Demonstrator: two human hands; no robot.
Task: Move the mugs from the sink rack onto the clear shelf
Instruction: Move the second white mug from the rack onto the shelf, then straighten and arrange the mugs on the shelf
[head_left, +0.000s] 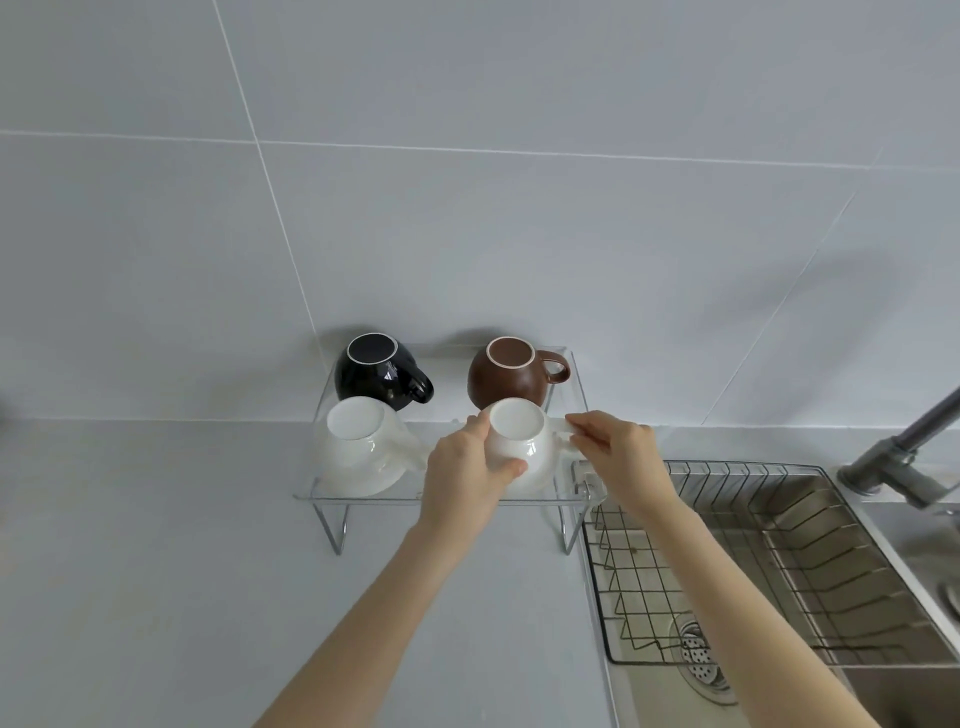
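A clear shelf (574, 384) on metal legs stands against the tiled wall. Upside down on it are a black mug (379, 376) at the back left, a brown mug (511, 376) at the back right and a white mug (358, 452) at the front left. A second white mug (524, 441) sits upside down at the front right. My left hand (467, 467) wraps its left side. My right hand (618, 452) pinches its handle. The wire sink rack (753, 561) to the right holds no mugs.
A steel sink (883, 525) lies under the rack, with a drain strainer (698, 654) at its bottom. A grey faucet (904, 457) rises at the far right. Grey countertop (156, 545) stretches left of the shelf.
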